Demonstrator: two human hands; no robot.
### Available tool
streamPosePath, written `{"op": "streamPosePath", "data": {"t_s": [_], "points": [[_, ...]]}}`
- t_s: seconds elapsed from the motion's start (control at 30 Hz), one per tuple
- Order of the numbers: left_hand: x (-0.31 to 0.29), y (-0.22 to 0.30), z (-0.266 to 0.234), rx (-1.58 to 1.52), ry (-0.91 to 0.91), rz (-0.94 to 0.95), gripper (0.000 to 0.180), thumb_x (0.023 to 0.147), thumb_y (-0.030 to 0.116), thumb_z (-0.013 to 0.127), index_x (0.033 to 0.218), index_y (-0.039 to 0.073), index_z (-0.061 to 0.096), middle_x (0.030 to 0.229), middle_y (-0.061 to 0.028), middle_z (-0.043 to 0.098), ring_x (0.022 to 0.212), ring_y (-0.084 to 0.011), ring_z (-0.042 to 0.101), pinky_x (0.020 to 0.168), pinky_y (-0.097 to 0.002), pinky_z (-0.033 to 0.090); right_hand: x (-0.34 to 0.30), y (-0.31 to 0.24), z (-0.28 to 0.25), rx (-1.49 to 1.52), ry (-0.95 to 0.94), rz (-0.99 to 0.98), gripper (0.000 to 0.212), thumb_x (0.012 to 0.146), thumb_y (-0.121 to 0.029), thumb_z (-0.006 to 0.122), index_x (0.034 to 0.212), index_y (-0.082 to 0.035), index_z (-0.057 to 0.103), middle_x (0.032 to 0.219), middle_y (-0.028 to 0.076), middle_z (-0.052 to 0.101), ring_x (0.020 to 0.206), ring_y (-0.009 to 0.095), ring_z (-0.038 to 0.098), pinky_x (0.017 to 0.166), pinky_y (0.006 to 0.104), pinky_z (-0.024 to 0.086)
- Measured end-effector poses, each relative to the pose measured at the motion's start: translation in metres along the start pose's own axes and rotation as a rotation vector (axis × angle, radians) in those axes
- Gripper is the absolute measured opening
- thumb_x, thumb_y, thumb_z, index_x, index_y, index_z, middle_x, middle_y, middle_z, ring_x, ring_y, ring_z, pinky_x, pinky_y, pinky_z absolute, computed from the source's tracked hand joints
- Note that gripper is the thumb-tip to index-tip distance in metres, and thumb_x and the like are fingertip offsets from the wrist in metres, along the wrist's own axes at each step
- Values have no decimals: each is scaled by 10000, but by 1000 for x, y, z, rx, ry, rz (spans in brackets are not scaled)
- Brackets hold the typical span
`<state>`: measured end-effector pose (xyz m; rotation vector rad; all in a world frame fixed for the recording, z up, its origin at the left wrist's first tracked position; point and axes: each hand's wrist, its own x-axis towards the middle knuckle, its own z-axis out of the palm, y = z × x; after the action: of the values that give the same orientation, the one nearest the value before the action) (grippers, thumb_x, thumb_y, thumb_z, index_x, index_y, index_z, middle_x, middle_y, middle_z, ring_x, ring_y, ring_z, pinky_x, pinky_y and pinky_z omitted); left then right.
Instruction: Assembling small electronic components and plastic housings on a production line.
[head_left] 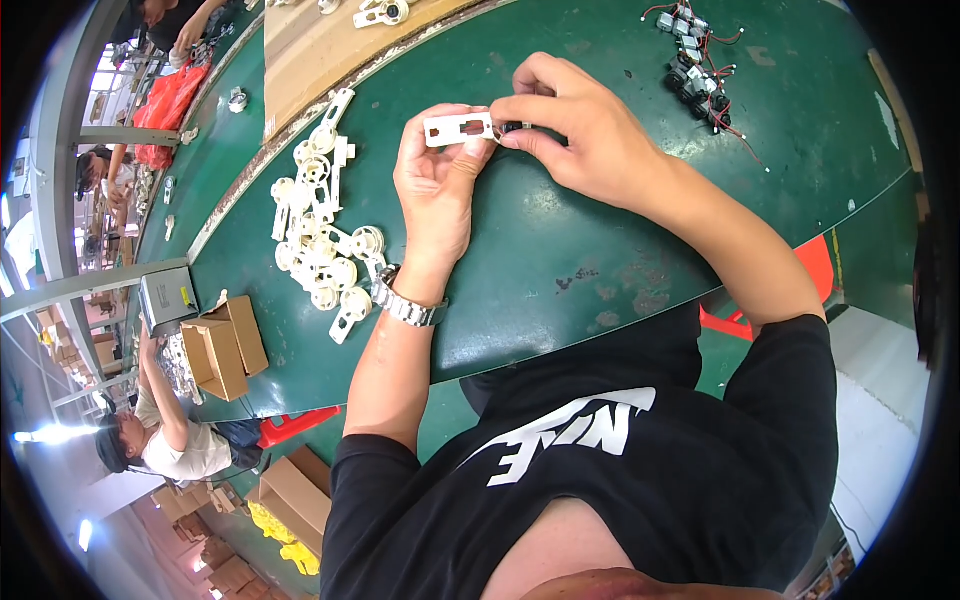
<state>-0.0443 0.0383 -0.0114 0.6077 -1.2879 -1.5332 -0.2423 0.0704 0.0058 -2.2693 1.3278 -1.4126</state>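
White plastic housing: held above the green table, its long axis lying roughly level across the view, the face with cut-outs uppermost.
Left hand: closed on the housing; thumb laid against the near edge toward the right end, fingers behind and under it. The left end is exposed beyond the thumb.
Right hand: thumb and index finger nearly together at the housing's right end, pinched about a small dark part; how far that part sits inside cannot be told.
Position to grip: housing lies across the left fingers, between them and the thumb; its right end points into the right-hand pinch.
White parts pile: loose on the table, left of the left forearm, well apart from the housing.
Wired components: small grey and black pieces with red leads, clustered beyond and right of the right hand.
Wristwatch: metal-banded, on the left wrist, near the pile.
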Motion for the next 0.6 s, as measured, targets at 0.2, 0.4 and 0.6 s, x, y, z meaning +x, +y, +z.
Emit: {"op": "streamPosePath", "data": {"t_s": [0.2,0.4,0.6], "points": [[-1,-2,-3,-38,23,3,311,1025,25,651,1317,53,547,1286,-128,657,1168,-234,670,1037,-427,584,1,-5,4,-334,-1,-152,329,806,-39,749,1124,-121,742,1061,62,620,919,251,602,675,366,572],[1,-4,-7,-111,137,-19,321,1029,11,634,1335,42,541,1276,-146,661,1174,-262,674,1068,-453,571,-3,-8,9,-243,-58,-75,388,931,-97,696,1317,-134,690,1253,114,616,1085,308,563,857,390,565],[2,4,-5,-72,90,41,305,1028,26,650,1312,43,541,1271,-129,662,1166,-236,675,1043,-420,584,0,12,9,434,-53,198,406,1043,-248,659,1437,-153,626,1290,115,602,1036,208,612,849,344,569]]}}
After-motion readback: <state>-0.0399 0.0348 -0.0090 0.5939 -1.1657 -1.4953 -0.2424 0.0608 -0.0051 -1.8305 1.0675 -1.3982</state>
